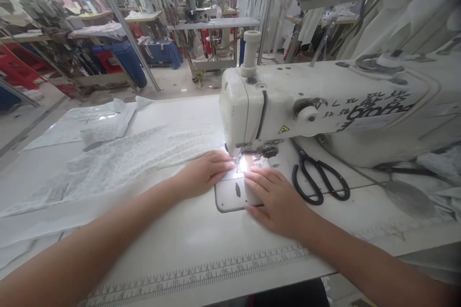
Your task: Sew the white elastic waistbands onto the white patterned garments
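The white sewing machine (273, 100) has its needle area lit brightly. Just left of the needle is my left hand (207, 172), its fingers pressed together at the edge of a pale patterned fabric (137, 153). That fabric spreads across the table to the left, gathered in soft folds. My right hand (275, 196) lies flat with the thumb spread, its fingertips just right of the needle and partly over the metal needle plate (232, 196). What lies under the right fingertips is hidden by the glare and the hand.
Black-handled scissors (320, 175) rest right of my right hand, blades partly under the machine. A printed ruler (201, 273) runs along the front table edge. Folded pale pieces (104, 120) lie at the back left. Beyond stand other worktables (216, 23) and a metal pole (124, 24).
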`<move>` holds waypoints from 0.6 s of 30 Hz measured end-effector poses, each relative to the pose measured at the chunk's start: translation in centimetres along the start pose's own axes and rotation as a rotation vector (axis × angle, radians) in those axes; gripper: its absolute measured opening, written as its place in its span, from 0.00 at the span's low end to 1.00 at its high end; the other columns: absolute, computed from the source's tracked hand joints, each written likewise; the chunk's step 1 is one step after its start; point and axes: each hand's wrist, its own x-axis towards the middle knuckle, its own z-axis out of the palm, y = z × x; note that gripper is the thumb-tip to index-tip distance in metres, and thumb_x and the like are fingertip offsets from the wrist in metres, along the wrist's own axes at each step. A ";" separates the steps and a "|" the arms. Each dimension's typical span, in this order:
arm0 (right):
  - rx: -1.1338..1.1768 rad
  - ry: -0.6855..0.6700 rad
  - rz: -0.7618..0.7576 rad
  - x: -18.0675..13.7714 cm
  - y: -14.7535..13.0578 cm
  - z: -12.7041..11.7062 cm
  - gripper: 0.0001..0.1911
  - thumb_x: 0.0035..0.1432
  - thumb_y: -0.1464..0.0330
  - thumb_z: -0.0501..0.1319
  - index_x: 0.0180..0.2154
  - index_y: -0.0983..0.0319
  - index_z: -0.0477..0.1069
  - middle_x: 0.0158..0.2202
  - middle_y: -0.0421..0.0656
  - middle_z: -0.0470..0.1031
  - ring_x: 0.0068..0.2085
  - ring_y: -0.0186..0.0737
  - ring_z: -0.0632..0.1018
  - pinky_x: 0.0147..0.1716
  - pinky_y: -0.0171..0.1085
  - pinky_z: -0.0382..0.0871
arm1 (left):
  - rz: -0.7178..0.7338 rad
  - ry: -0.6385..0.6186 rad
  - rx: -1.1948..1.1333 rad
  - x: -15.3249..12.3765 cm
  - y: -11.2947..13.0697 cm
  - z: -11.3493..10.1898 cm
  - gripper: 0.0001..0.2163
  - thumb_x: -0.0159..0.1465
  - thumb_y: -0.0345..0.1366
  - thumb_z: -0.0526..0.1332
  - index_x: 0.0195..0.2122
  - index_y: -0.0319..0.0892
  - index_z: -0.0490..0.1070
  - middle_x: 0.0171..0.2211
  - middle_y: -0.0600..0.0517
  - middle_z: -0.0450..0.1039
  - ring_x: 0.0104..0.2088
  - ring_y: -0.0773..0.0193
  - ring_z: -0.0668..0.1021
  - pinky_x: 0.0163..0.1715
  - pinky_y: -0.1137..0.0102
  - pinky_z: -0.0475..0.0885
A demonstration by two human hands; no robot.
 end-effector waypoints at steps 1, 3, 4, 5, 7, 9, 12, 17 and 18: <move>0.004 0.007 0.011 0.0 0.1 -0.1 0.18 0.62 0.62 0.50 0.52 0.59 0.63 0.53 0.48 0.66 0.55 0.50 0.65 0.56 0.47 0.62 | -0.006 -0.001 0.009 0.2 -0.3 -0.1 0.14 0.67 0.36 0.47 0.49 0.47 0.68 0.48 0.50 0.69 0.50 0.62 0.69 0.52 0.64 0.65; 0.010 0.038 0.056 -0.4 0.5 -0.7 0.15 0.62 0.64 0.50 0.49 0.59 0.64 0.49 0.47 0.69 0.51 0.49 0.69 0.51 0.46 0.67 | -0.015 0.002 0.021 0.4 -0.7 -0.1 0.15 0.67 0.36 0.47 0.48 0.46 0.69 0.45 0.50 0.70 0.48 0.62 0.70 0.51 0.64 0.66; 0.004 0.074 0.104 -0.8 0.9 -1.1 0.13 0.62 0.64 0.49 0.47 0.59 0.65 0.46 0.48 0.70 0.49 0.48 0.70 0.48 0.46 0.69 | -0.018 0.002 0.020 0.4 -0.8 -0.1 0.15 0.67 0.36 0.46 0.48 0.46 0.69 0.45 0.49 0.70 0.48 0.61 0.70 0.51 0.65 0.66; -0.011 0.112 0.175 -1.3 1.4 -1.5 0.12 0.62 0.64 0.49 0.45 0.60 0.65 0.43 0.48 0.71 0.46 0.48 0.72 0.44 0.46 0.71 | -0.022 0.001 0.013 0.3 -0.8 -0.1 0.15 0.67 0.37 0.46 0.48 0.47 0.69 0.44 0.49 0.70 0.48 0.61 0.70 0.51 0.64 0.66; -0.082 0.171 0.374 -2.7 2.6 -2.5 0.12 0.61 0.63 0.49 0.41 0.62 0.65 0.39 0.50 0.71 0.41 0.49 0.73 0.38 0.46 0.72 | -0.043 0.009 -0.014 0.3 -0.8 -0.1 0.15 0.67 0.36 0.46 0.49 0.47 0.68 0.44 0.49 0.70 0.47 0.60 0.70 0.50 0.64 0.67; -0.178 0.156 0.566 -4.4 4.1 -3.1 0.14 0.58 0.61 0.52 0.40 0.65 0.64 0.37 0.52 0.70 0.39 0.52 0.73 0.35 0.47 0.71 | -0.093 0.014 -0.021 0.6 -0.6 -0.2 0.15 0.66 0.35 0.45 0.46 0.45 0.69 0.41 0.48 0.71 0.46 0.59 0.71 0.48 0.62 0.68; -0.246 0.039 0.708 -6.4 6.1 -3.3 0.20 0.53 0.59 0.56 0.41 0.69 0.63 0.37 0.56 0.69 0.40 0.56 0.72 0.36 0.49 0.70 | -0.168 -0.015 0.015 2.0 -0.4 -0.4 0.14 0.64 0.33 0.47 0.34 0.41 0.72 0.33 0.47 0.72 0.41 0.56 0.73 0.45 0.60 0.69; -0.117 -0.118 0.813 -7.3 8.4 -3.4 0.15 0.46 0.62 0.59 0.35 0.64 0.63 0.34 0.54 0.71 0.35 0.53 0.74 0.29 0.45 0.70 | -0.180 -0.089 0.000 4.8 -0.8 -1.3 0.13 0.58 0.27 0.51 0.38 0.39 0.73 0.39 0.47 0.74 0.37 0.58 0.75 0.38 0.64 0.72; -0.085 -0.139 0.832 -7.3 8.7 -3.6 0.13 0.46 0.63 0.60 0.33 0.63 0.63 0.32 0.52 0.72 0.33 0.51 0.75 0.27 0.44 0.68 | -0.178 -0.091 -0.010 5.1 -0.9 -1.4 0.14 0.57 0.27 0.50 0.40 0.39 0.72 0.40 0.48 0.74 0.37 0.60 0.75 0.37 0.66 0.72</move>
